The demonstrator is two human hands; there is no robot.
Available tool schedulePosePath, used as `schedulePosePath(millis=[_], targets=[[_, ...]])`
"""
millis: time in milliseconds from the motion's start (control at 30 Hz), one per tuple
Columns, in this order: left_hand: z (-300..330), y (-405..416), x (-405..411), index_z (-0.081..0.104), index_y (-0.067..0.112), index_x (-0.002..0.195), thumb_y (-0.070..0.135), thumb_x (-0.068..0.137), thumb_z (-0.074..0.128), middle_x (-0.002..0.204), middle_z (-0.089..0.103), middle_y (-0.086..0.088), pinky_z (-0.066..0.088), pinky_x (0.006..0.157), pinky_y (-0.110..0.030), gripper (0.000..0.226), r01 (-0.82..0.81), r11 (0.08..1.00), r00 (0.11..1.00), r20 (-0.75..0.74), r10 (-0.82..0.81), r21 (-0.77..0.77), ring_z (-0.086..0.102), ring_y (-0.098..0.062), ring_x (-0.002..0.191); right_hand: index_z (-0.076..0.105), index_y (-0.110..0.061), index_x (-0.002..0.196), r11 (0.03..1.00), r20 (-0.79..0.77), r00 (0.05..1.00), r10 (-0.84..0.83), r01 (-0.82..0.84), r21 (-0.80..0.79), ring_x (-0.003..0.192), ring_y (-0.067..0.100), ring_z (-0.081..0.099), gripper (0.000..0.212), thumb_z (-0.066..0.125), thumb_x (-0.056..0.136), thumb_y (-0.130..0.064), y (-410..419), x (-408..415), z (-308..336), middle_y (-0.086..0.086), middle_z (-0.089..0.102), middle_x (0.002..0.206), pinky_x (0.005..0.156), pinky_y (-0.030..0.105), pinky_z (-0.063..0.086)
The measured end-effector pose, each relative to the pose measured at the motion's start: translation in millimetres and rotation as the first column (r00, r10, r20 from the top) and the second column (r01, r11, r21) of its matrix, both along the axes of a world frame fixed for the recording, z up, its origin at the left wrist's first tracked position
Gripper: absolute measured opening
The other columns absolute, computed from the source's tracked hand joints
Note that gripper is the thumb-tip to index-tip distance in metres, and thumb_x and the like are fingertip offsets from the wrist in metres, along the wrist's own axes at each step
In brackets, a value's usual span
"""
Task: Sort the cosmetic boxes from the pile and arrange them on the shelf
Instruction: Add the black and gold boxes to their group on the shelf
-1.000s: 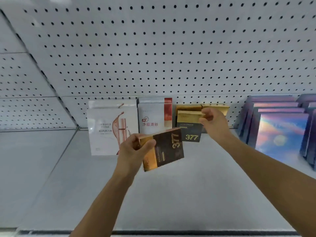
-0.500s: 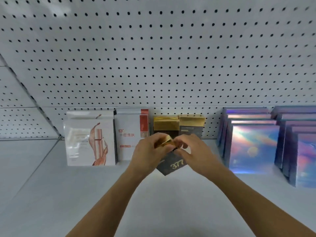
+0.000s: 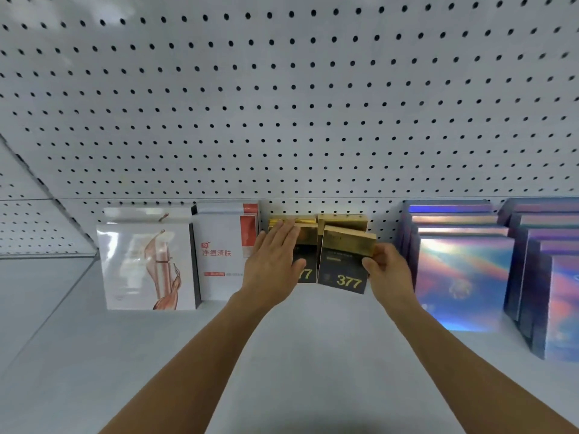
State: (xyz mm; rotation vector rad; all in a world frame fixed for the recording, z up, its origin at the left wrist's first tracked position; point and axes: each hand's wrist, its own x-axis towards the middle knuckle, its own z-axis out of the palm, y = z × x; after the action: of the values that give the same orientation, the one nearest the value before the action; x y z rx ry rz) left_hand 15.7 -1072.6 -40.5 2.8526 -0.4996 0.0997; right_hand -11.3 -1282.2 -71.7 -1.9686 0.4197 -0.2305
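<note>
A black and gold "377" box [image 3: 343,261] stands slightly tilted on the white shelf [image 3: 313,339], and my right hand [image 3: 387,270] grips its right edge. To its left, my left hand [image 3: 274,261] lies flat with fingers apart against the front of another "377" box [image 3: 305,272], mostly hiding it. More gold-topped boxes [image 3: 343,219] stand behind both, against the pegboard.
Left of the "377" boxes stand white boxes with red print [image 3: 224,255] and white boxes with a bottle picture [image 3: 145,261]. Rows of iridescent purple boxes [image 3: 460,274] fill the shelf's right side. A white pegboard wall [image 3: 282,104] backs the shelf.
Both hands held one "377" box in mid-air before; now it stands in the right stack under my right hand, and my left hand has let go and pressed flat on the left stack.
</note>
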Motion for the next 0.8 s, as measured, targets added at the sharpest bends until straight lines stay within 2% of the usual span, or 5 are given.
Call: schedulePosePath(millis=[167,333,467,600,800], targets=[[-0.2,-3.2,0.3,0.003,0.024,0.155,0.043,0.100,0.040,0.163,-0.003,0.007,-0.006,0.117,-0.035,0.069,-0.020,1.000,1.000,-0.002,0.020,0.015,-0.009,-0.012,0.149,0.054,-0.018,0.102,1.000,0.005,1.000,0.007,-0.007,-0.015,0.090,0.019,0.059,0.013,0.054,0.095,-0.008,-0.5,13.5,5.1,-0.001,0.063,0.094,0.075,0.029,0.047],[-0.7,-5.3,1.1,0.003,0.024,0.155,0.045,0.099,0.042,0.163,-0.002,0.007,-0.007,0.117,-0.036,0.072,-0.033,0.998,0.999,0.017,0.032,0.047,-0.008,-0.013,0.149,0.054,-0.015,0.114,0.987,-0.089,0.993,0.072,-0.084,-0.137,0.095,0.026,0.061,0.022,0.051,0.094,-0.009,-1.7,16.9,7.1,0.008,0.064,0.105,0.085,0.045,0.054],[-0.5,-7.7,-9.4,0.003,0.024,0.155,0.044,0.098,0.044,0.163,-0.001,0.006,-0.006,0.119,-0.040,0.073,-0.046,0.997,0.998,0.043,0.043,0.069,-0.009,-0.013,0.149,0.040,-0.016,0.133,0.942,-0.128,0.975,0.180,-0.208,-0.262,0.115,0.028,0.052,0.047,0.057,0.090,-0.018,-3.2,6.1,12.4,0.009,0.054,0.126,0.098,0.046,0.046],[4.1,-12.7,-39.9,0.005,0.025,0.154,0.046,0.099,0.043,0.163,0.002,0.007,0.000,0.122,-0.043,0.070,-0.064,0.998,0.995,0.079,0.062,0.027,-0.006,-0.013,0.149,0.025,-0.016,0.146,0.818,-0.087,0.962,0.257,-0.265,-0.510,0.132,0.028,0.035,0.062,0.056,0.093,-0.026,-0.5,-20.5,21.8,0.009,0.038,0.143,0.105,0.042,0.038],[10.7,-5.5,-104.2,0.024,0.031,0.150,0.058,0.093,0.040,0.156,0.030,0.008,0.014,0.121,-0.040,0.065,-0.219,0.968,0.970,0.083,0.230,-0.122,0.026,-0.014,0.145,0.044,-0.021,0.137,0.679,0.033,0.886,0.463,-0.330,-0.656,0.124,0.017,0.047,0.043,0.050,0.096,-0.034,26.2,-69.1,32.9,-0.002,0.048,0.138,0.096,0.026,0.037]])
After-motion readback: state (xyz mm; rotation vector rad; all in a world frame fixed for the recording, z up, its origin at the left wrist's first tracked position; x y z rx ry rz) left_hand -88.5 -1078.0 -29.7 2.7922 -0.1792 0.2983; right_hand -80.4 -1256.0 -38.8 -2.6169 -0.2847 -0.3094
